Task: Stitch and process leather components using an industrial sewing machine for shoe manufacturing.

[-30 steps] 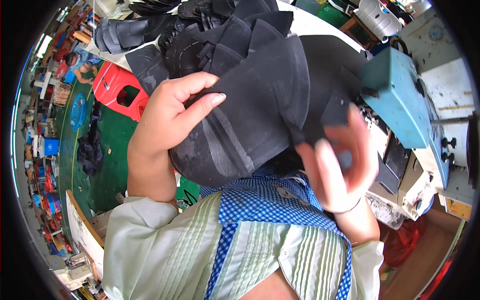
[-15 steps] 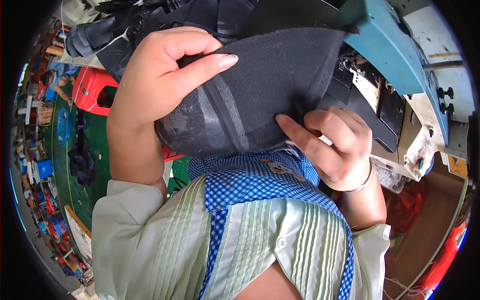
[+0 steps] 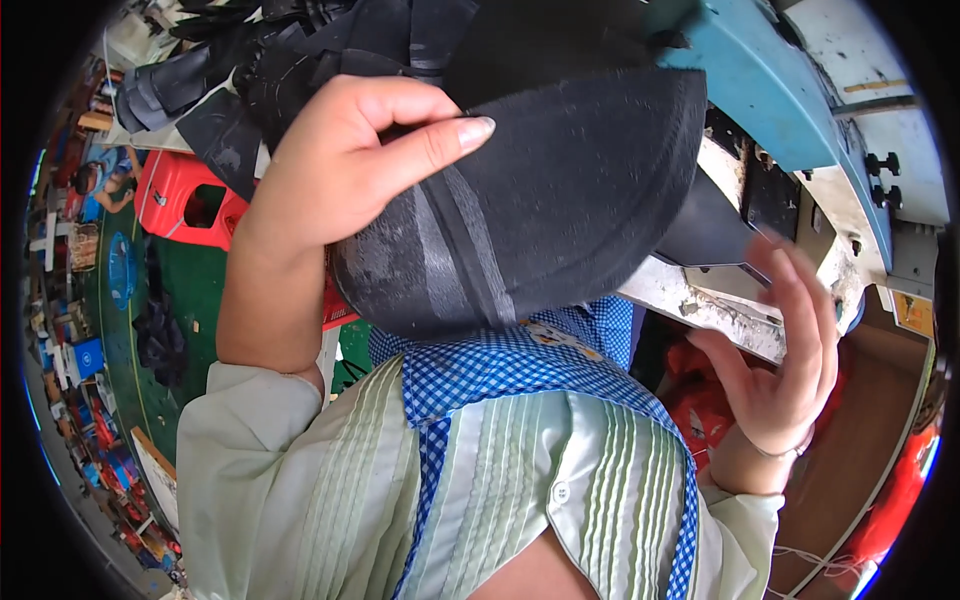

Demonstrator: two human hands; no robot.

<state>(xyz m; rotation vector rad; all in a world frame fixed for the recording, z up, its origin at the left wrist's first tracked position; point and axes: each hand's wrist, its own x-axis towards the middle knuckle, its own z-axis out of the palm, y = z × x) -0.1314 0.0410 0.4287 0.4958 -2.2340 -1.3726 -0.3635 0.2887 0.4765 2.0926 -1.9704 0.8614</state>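
My left hand [image 3: 350, 165] grips a large black leather-like piece [image 3: 560, 190] by its upper left edge, thumb on top and the other fingers behind it. The piece is curved, with a rounded lower left end, a raised strip with paler bands across it, and a seam line near its right rim. It hangs tilted in front of my blue checked apron [image 3: 500, 370]. My right hand [image 3: 775, 355] is off to the right, apart from the piece. Its fingers are spread, slightly blurred, with nothing in them, near the pale machine table.
A blue-green machine arm [image 3: 760, 90] stands at the upper right over a stained pale machine bed [image 3: 720, 310]. Several black pieces [image 3: 320, 50] lie heaped at the back left. A red stool [image 3: 180, 195] is on the green floor [image 3: 195, 300]. Another person [image 3: 105, 180] is at the far left.
My right hand has let go of the black piece's lower right edge and swung away to the right, its fingers opening. My left hand and the piece have shifted slightly right and down.
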